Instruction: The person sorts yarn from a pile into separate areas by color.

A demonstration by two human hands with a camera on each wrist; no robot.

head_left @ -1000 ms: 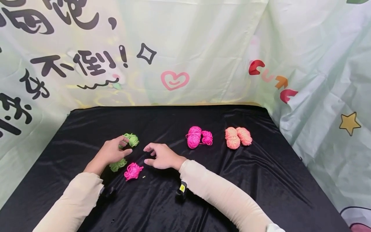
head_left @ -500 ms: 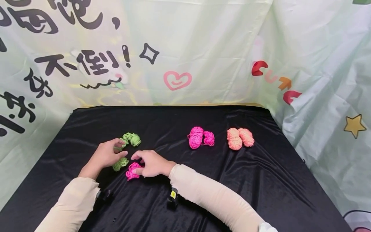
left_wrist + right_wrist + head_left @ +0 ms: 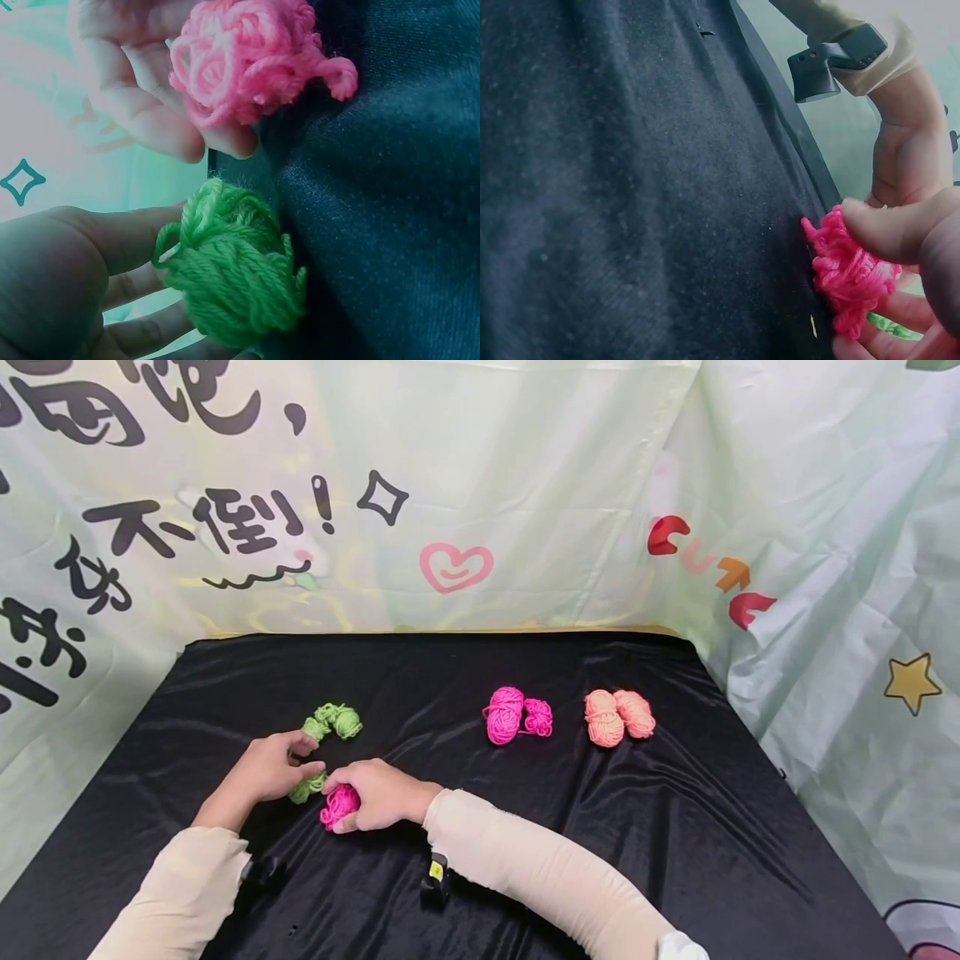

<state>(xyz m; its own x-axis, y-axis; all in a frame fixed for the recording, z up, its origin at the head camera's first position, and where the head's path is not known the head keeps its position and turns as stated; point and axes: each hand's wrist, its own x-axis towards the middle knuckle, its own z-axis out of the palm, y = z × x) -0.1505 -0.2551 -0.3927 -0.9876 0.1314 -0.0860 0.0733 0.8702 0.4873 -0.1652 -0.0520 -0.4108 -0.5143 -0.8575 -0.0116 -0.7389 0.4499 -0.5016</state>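
My right hand (image 3: 378, 795) grips a small ball of bright pink yarn (image 3: 341, 807), thumb on the near side and fingers on the far side. The right wrist view also shows the thumb against this pink yarn. Just left of it, my left hand (image 3: 264, 768) hovers with loosely bent fingers beside a ball of green yarn (image 3: 306, 788). That green ball (image 3: 236, 270) appears in front of the left thumb and fingers in the left wrist view; contact is hard to tell. Beyond the left fingertips lie more green yarn balls (image 3: 332, 721), close together.
Farther right on the black cloth (image 3: 465, 877) lie two pink yarn balls (image 3: 506, 716) side by side. Right of those sit two peach yarn balls (image 3: 605, 718), touching. A printed curtain (image 3: 525, 485) rises behind the table.
My right hand has come left and nearer, and now grips the pink yarn ball. My left hand has drawn back slightly toward me, uncovering more of the far green yarn.
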